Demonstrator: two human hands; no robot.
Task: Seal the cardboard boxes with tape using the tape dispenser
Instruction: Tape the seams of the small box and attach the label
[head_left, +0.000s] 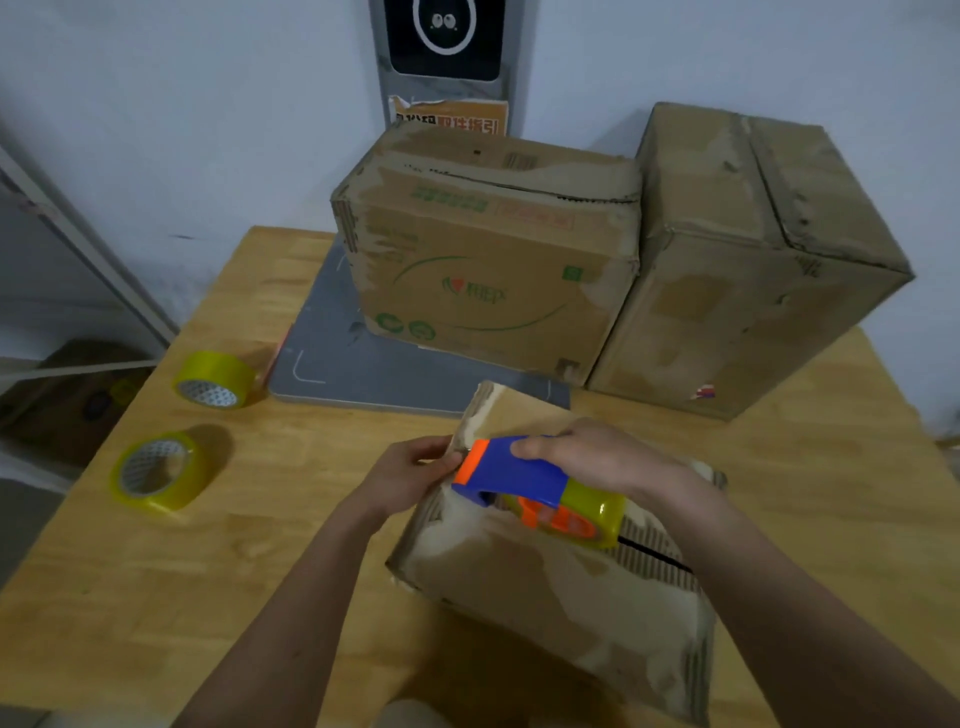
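The wooden table (156, 597) has free surface on its left and front-left part, and its left edge runs diagonally down toward the lower left corner; the right edge is behind the near box. The near cardboard box (545, 597) lies in the front middle of the table, worn and tilted, with its top seam running from the upper left to the right side. The tape dispenser (524, 480), blue with an orange front and a yellowish roll, sits on top of this box, over the seam. The right hand (597, 457) grips the dispenser from above, with fingers curled round its blue body. The left hand (410, 473) is at the upper left end of the box, just beside the orange front of the dispenser; its fingers are curled and seem to pinch the box edge or the tape end there, but blur hides which one. Behind, a printed box (493, 260) stands on a grey pad (332, 364), and a taller plain box (753, 260) touches its right side; both close the far part of the table. Two yellow tape rolls (215, 379) (158, 473) lie on the left, well apart from the hands.
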